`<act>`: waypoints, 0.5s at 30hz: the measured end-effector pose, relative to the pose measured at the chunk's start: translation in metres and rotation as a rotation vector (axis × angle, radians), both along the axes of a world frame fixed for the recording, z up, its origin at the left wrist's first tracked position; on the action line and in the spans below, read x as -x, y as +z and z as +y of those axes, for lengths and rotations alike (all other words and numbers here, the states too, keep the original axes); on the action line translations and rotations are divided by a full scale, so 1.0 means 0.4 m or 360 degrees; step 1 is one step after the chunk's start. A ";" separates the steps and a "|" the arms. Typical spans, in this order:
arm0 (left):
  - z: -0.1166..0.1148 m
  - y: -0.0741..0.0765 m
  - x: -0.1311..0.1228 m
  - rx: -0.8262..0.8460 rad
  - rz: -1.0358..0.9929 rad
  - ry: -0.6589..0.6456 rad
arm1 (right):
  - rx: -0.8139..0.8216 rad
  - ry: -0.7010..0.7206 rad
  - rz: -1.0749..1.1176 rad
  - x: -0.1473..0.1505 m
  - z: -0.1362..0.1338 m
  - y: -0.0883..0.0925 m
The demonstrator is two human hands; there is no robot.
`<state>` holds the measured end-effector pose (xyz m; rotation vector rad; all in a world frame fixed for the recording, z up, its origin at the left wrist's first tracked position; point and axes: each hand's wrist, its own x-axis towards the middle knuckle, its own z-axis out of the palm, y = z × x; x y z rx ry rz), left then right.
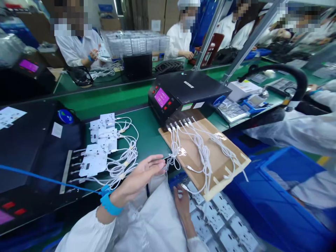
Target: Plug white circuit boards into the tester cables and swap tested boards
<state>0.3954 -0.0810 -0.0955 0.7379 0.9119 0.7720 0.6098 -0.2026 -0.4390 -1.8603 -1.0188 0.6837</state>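
Note:
My left hand, a blue wrist strap at its wrist, hangs over the bench edge with fingers stretched out and nothing visible in them. Beside it, a heap of white cables runs to white circuit boards at the left. My right hand is lower, next to the cardboard sheet, its fingers parted and slightly bent. A loose white cable plug lies close to its fingertips; contact is unclear. Below the cardboard, several white boards lie in rows, partly hidden.
A black tester with a lit purple screen stands behind the cardboard, white cables plugged into its front. Another black unit fills the left. A blue cord runs to my strap. Blue bins stand at right; co-workers sit across and beside.

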 end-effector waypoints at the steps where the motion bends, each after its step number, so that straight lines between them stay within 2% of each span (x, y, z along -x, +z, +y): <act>1: 0.001 0.003 0.000 0.0040 -0.0030 0.0041 | -0.0027 0.0102 0.0052 0.026 0.039 0.028; 4: -0.003 0.017 0.010 0.0151 -0.0069 0.0083 | -0.0179 0.0245 0.0195 0.096 0.142 0.092; 7: -0.011 0.033 0.026 0.0213 -0.0030 0.0099 | -0.0276 0.0420 0.0304 0.138 0.200 0.126; 10: -0.016 0.042 0.037 0.0236 -0.0002 0.0131 | -0.0256 0.0572 0.0446 0.155 0.215 0.147; 15: -0.016 0.032 0.039 0.0247 -0.0020 0.0117 | -0.0171 0.0651 0.0644 0.157 0.212 0.190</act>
